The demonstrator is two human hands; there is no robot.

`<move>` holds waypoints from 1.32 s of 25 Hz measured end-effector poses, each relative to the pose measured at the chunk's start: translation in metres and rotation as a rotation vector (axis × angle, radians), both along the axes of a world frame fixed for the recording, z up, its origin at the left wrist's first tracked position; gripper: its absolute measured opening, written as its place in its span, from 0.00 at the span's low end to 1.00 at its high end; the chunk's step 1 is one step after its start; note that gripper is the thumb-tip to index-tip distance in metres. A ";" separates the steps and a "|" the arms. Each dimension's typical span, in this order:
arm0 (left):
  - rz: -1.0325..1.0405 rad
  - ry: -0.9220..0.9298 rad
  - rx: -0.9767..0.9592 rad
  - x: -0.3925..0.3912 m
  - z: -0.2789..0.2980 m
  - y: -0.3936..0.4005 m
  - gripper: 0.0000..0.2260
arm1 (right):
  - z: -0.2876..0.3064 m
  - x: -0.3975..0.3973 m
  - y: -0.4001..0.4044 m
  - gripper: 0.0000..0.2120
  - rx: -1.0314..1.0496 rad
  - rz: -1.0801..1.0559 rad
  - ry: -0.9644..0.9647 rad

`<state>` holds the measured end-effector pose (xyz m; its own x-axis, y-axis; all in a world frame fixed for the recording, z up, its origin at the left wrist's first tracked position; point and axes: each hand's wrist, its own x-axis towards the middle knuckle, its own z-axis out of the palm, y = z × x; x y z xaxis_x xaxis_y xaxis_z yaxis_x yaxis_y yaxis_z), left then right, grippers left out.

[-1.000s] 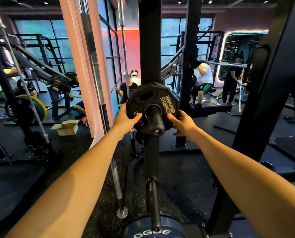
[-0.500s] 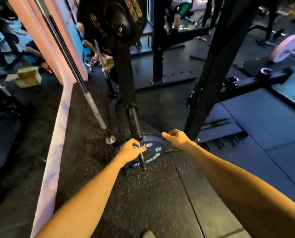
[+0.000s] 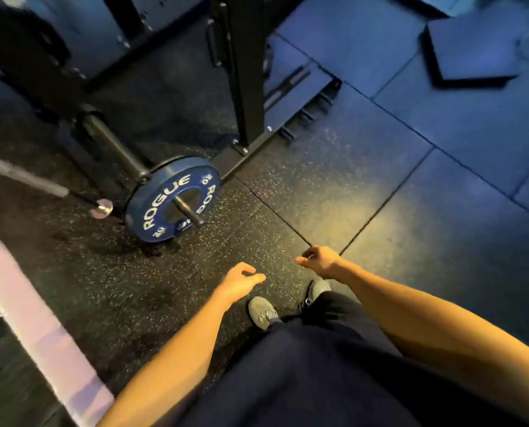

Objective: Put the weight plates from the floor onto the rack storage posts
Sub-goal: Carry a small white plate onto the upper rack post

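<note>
Both hands hold nothing. The left hand (image 3: 240, 280), just below the middle of the frame, has its fingers relaxed and a little spread, pointing to the right. The right hand (image 3: 320, 260), a little higher and to the right of it, has its fingers loosely curled, with the thumb near the first finger; nothing is between them. The two hands are apart from each other and hang above the speckled rubber floor (image 3: 334, 186). Under them, two grey shoes (image 3: 261, 312) stand on the floor, partly hidden by dark trousers.

The blue weight plate (image 3: 164, 204), with white letters "ROGUE", is left of the middle of the frame, well apart from both hands. Its lower edge is on the floor and it tilts back. A dark post (image 3: 115, 146) comes down from the rack upright (image 3: 241, 72) in the upper middle, and a thinner rod (image 3: 189, 211) sticks out through the plate's hole.
</note>
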<state>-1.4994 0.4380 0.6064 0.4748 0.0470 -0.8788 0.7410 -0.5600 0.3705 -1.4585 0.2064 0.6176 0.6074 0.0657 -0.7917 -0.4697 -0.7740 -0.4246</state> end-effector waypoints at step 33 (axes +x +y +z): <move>-0.702 -0.173 -0.008 0.615 0.007 -0.576 0.15 | -0.002 0.417 -0.592 0.25 -0.116 -0.482 -0.052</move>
<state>-0.8849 -0.1382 0.6134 0.5232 -0.3266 -0.7871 0.1376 -0.8791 0.4563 -1.0415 -0.3859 0.6154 0.5858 -0.3192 -0.7450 -0.7662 -0.5177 -0.3807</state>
